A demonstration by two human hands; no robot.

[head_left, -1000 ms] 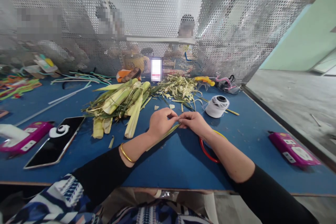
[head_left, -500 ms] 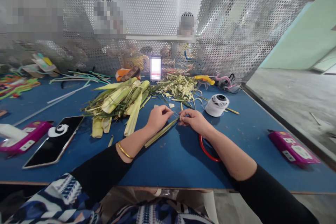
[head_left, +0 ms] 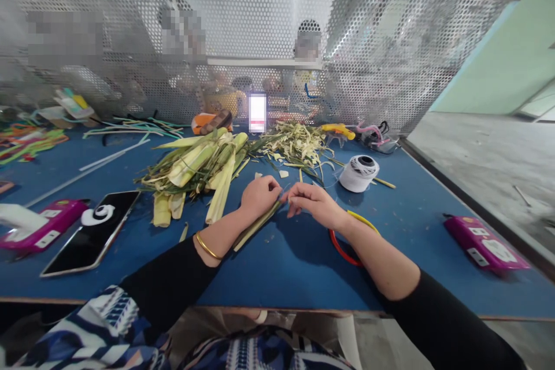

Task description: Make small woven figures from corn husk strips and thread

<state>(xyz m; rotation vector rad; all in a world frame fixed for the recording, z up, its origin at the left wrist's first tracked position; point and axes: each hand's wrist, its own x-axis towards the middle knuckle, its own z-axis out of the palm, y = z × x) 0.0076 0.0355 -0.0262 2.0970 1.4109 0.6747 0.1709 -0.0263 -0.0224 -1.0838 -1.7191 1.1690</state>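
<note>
My left hand (head_left: 261,195) has its fingers curled at the upper end of a thin bundle of dried leaf strips (head_left: 258,226), which slants down beneath my left wrist. Close beside it, my right hand (head_left: 310,202) has thumb and fingers drawn together near the bundle's tip. A fine pale thread shows between the two hands. The thread spool (head_left: 358,174) stands to the right, beyond my right hand. Under my right forearm lies a ring, red (head_left: 342,251) and yellow (head_left: 363,219). What exactly the right fingertips pinch is too small to see.
A pile of corn husks (head_left: 195,167) lies left of my hands, with shredded husk (head_left: 299,141) behind. A phone (head_left: 93,237) and a magenta device (head_left: 47,225) are at left, another magenta device (head_left: 483,243) at right. A perforated metal screen (head_left: 260,17) rises behind the table (head_left: 277,277).
Both hands have come closer together, my right hand moving left. The leaf bundle has shifted slightly left and down with them. More of the ring's yellow part shows.
</note>
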